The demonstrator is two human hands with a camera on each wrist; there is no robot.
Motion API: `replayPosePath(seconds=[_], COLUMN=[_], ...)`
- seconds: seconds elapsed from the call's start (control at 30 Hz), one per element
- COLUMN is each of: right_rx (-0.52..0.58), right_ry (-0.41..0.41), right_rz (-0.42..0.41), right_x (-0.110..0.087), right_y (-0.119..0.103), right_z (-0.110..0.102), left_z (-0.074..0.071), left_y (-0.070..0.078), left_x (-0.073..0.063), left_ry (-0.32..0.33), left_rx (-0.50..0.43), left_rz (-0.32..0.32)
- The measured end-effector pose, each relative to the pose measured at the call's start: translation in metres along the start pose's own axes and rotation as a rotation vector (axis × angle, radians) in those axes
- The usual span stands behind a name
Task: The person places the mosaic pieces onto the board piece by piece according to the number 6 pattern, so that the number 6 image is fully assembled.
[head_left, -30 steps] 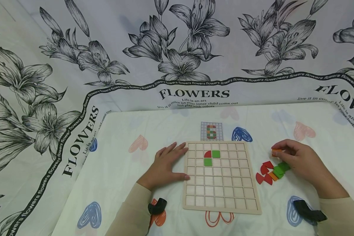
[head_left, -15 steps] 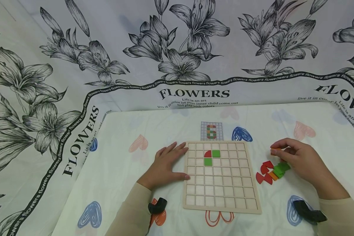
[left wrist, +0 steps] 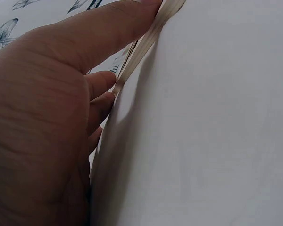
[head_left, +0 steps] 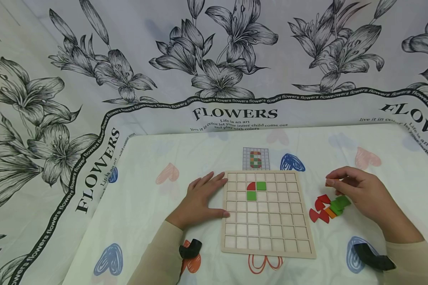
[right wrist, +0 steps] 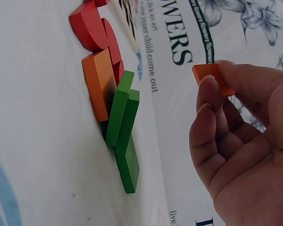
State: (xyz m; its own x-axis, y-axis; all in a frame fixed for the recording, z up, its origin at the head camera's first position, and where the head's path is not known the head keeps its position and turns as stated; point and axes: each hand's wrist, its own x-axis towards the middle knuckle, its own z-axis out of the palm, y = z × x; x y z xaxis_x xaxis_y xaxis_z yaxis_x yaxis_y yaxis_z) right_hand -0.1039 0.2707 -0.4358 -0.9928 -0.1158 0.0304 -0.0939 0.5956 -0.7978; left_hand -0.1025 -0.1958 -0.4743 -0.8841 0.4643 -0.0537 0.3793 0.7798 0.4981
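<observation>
An orange tile (right wrist: 205,70) pinched in the right hand (head_left: 360,192), off the board's right side

The orange tile sits between the thumb and fingertips of the right hand, out to the right of the board (head_left: 265,230) and just beyond the loose pieces. The left hand (head_left: 201,202) is well apart from it, across the board, with its fingers spread and fingertips and thumb touching the board's left edge.

The board is pale wood, nearly square, divided into a grid of shallow cells by thin raised lines. Near its far side, three cells are filled: a red quarter-round (head_left: 251,186), with one green square (head_left: 261,185) to its right and another green square (head_left: 251,195) directly below it. A small gridded card (head_left: 255,159) printed with a coloured figure lies at the board's far edge.

The loose pieces are flat, smooth and thick-edged. Red pieces (head_left: 314,215) with curved sides lie closest to the board, a second orange tile (right wrist: 98,82) rests beside them, and green tiles (right wrist: 127,162) overlap one another under the right hand.

The right hand's fingers curl inward toward the thumb. Both forearms reach in from the near side in beige sleeves (head_left: 160,253), above a desk (head_left: 135,221) draped in white cloth printed with hearts.
</observation>
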Motion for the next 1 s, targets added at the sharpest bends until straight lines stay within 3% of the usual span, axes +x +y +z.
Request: replayPosePath(seconds=[1.0], right_rx=[0.057], right_ry=[-0.003], right_rz=[-0.052], right_x=[-0.006], right_y=[-0.023], right_z=[0.012], left_z=[-0.002], left_y=[0.002], left_x=[-0.001], left_ry=[0.014], left_rx=[-0.017], left_rz=[0.008])
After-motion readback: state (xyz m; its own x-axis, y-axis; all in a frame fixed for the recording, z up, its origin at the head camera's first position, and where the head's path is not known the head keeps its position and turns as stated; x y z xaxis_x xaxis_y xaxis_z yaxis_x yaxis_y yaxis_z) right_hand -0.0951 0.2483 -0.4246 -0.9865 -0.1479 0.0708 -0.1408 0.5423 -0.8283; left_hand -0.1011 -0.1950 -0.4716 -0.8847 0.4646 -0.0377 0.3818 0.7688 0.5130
